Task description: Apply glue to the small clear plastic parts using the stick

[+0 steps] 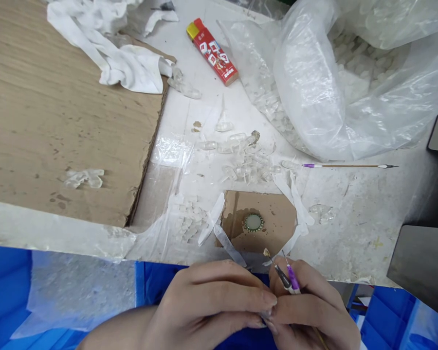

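My left hand (219,304) is closed, its fingertips pinched together against those of my right hand. Between the fingertips there seems to be a small translucent piece, mostly hidden. My right hand (314,308) grips two thin needle-tipped sticks: one with a purple hub (292,277), one with a dark hub (282,278). A small yellowish blob (266,252) sits on the dark one's tip. Just beyond my hands, a bottle cap (253,222) with a crimped edge and pale contents rests on a small cardboard piece (277,206), which has white tape strips at its edges.
Clear plastic pieces (244,163) lie behind the small cardboard, with small translucent bits (190,218) to its left. A needle-tipped stick (350,166), a red lighter (213,53) and a large plastic bag (310,73) lie farther back. White cloth (131,63) covers part of a large cardboard sheet (58,121).
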`<state>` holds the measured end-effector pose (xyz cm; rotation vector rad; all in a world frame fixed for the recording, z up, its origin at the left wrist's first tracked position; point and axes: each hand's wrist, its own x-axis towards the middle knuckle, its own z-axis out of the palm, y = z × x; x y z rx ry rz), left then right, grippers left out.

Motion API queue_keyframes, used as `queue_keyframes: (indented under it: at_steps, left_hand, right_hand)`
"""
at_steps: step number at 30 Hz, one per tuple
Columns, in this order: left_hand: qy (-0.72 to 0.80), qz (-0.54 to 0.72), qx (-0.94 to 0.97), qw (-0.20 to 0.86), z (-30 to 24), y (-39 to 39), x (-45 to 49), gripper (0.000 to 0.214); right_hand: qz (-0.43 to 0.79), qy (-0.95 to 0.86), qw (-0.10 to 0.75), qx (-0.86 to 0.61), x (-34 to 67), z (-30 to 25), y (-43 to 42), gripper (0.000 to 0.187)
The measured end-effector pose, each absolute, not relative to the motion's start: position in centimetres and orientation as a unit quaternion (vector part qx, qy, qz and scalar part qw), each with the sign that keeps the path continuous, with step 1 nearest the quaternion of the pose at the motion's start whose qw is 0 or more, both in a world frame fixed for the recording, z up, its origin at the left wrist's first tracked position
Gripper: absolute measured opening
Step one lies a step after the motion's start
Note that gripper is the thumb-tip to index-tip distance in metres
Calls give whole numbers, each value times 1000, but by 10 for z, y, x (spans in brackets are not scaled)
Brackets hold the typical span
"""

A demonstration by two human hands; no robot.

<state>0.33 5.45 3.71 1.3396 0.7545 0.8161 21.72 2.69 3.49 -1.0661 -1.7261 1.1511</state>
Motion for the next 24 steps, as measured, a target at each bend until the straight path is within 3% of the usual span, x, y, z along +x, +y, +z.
queue_keyframes:
  at_steps: [24]
  left_hand:
    - [340, 365, 614, 612, 37, 49, 4, 12]
  right_hand:
    - [506, -668, 364, -406, 219, 39, 28, 14]
